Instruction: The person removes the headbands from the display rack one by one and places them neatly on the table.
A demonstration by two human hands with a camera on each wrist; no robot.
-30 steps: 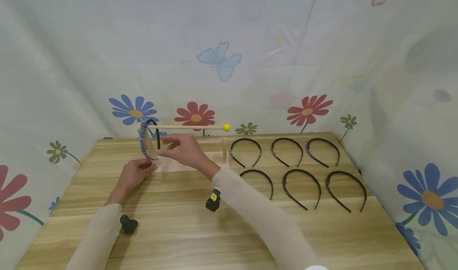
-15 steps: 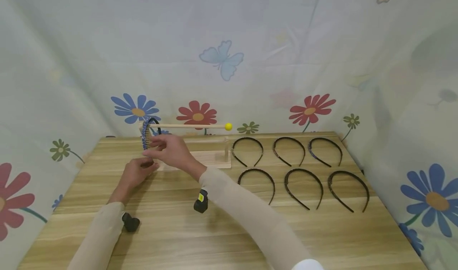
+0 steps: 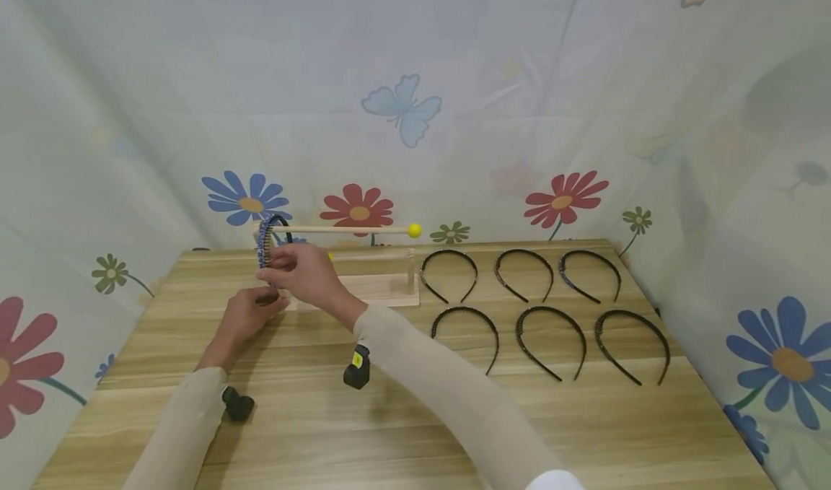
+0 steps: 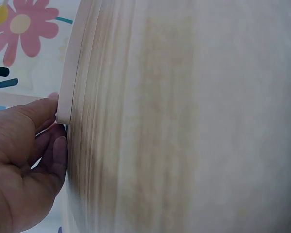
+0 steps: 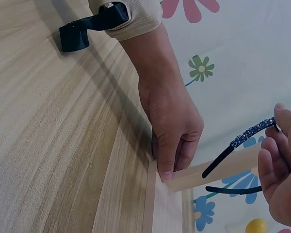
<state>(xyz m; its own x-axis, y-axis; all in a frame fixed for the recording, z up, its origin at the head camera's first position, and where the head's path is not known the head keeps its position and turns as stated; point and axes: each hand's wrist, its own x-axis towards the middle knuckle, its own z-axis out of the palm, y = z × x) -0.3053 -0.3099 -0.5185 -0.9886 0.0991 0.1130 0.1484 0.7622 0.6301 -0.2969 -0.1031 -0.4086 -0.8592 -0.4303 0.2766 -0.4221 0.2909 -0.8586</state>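
A wooden stand (image 3: 386, 290) lies at the back left of the table, its upper rod (image 3: 350, 229) ending in a yellow ball. Over the rod's left end hangs a black headband (image 3: 264, 245) with blue beading and comb teeth. My right hand (image 3: 310, 273) pinches its beaded side between thumb and fingers; the right wrist view shows the headband's two tips (image 5: 214, 167) hanging free. At the base's left front corner, my left hand (image 3: 245, 315) grips the stand, thumb on top and fingers beneath, as the left wrist view shows the base edge (image 4: 70, 73).
Several black headbands lie in two rows on the right of the table, among them one front headband (image 3: 552, 309) and one with blue beads (image 3: 571, 282). My right sleeve (image 3: 448, 382) partly covers the nearest one. A flowered cloth (image 3: 493, 136) hangs behind the table (image 3: 311, 418).
My right hand has moved left from the headband's plain black side to its beaded side and now pinches it there. My left hand has stayed at the stand's corner.
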